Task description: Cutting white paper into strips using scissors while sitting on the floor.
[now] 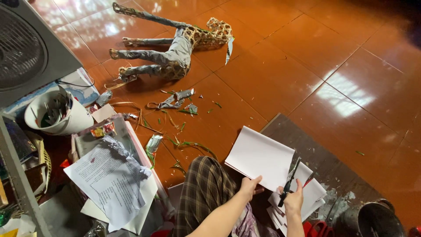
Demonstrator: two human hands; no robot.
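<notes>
A: What are the hands doing?

B: The left hand (249, 186) is pinching the near edge of a white sheet (259, 156), thumb on top, fingers curled under it. The right hand (294, 199) is gripping black scissors (289, 175), fingers closed through the handles, blades pointing up and away along the sheet's right edge.

A: Are the blades biting the paper?

B: I cannot tell whether they are parted or closed; they are lying right at the sheet's edge, over the person's lap, beside the plaid-clad knee (206, 184).

A: How far along is the cutting looking?

B: I'm judging it as partway. A pile of cut white pieces (313, 193) is lying just under the scissors, so some cutting appears done, while the held sheet is looking mostly whole.

A: And the rest?

B: A woven animal frame (175, 48) is lying on the orange tile floor (307, 57), well apart from the hands, with grey paper wrapping the legs and body and the head end showing bare weave. So covering seems unfinished. Scraps (177, 98) are lying near it. A white bucket (55, 114) and 1 stack of printed papers (109, 180) are sitting to the left; a dark pot (379, 219) is sitting at the right.
</notes>
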